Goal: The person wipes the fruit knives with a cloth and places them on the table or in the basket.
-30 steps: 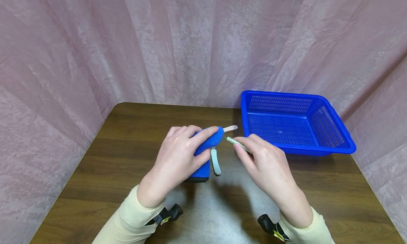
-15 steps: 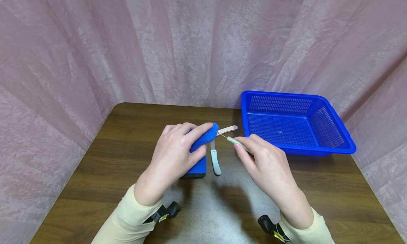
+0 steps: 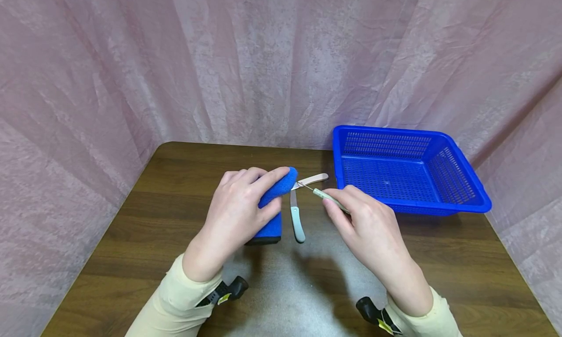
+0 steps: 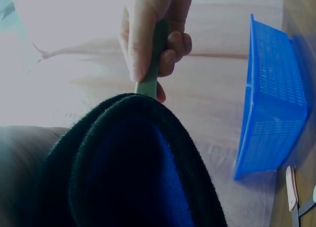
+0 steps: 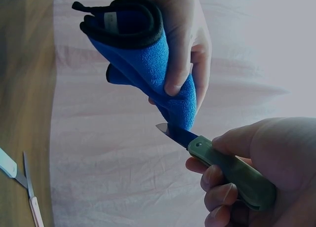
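Note:
My left hand [image 3: 237, 203] grips a folded blue terry cloth [image 5: 133, 64] with black edging, its fingers and thumb pressing the fabric together. In my right hand [image 3: 369, 225] is a folding knife [image 5: 234, 172] with a green handle, held between thumb and fingers with its blade out and pointing at the cloth. The cloth's lower end overlaps the blade in the right wrist view, and the tip pokes out beside it. On the table below, a pink-handled knife [image 3: 317, 178] and a pale-blue-handled knife [image 3: 297, 225] lie with blades out, their blade ends close together.
A blue perforated plastic basket [image 3: 395, 129] stands at the back right of the wooden table [image 3: 175, 176], close to my right hand. Pink curtains [image 3: 263, 73] surround the table's back and sides.
My left hand has slid the cloth to the left and slightly away from me, baring more of the blade and the knives on the table. My right hand has hardly moved.

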`<state>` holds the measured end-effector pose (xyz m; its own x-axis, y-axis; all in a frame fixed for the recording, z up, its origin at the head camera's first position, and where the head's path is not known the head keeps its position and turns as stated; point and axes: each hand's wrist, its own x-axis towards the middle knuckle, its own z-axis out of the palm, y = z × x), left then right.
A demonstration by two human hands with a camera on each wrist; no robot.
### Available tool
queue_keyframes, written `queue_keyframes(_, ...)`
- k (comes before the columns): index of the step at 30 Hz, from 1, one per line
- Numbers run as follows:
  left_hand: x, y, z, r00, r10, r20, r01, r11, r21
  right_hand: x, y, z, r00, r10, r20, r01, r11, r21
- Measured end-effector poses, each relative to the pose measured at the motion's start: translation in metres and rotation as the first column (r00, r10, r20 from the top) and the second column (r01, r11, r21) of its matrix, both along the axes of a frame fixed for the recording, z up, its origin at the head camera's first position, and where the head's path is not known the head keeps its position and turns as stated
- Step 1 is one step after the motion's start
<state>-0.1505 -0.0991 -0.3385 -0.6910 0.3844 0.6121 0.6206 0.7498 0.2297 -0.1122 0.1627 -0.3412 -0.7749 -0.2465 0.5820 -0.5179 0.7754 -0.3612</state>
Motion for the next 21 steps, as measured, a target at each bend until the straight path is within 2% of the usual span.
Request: queue_keyframes(21,-0.0024,-0.0036,0.0009,1.0,0.02,0.022,-0.02,1.0,0.008,-0.0001,-0.0001,0.0,1.0,0.003,-0.002,-0.003,1.0,-0.008)
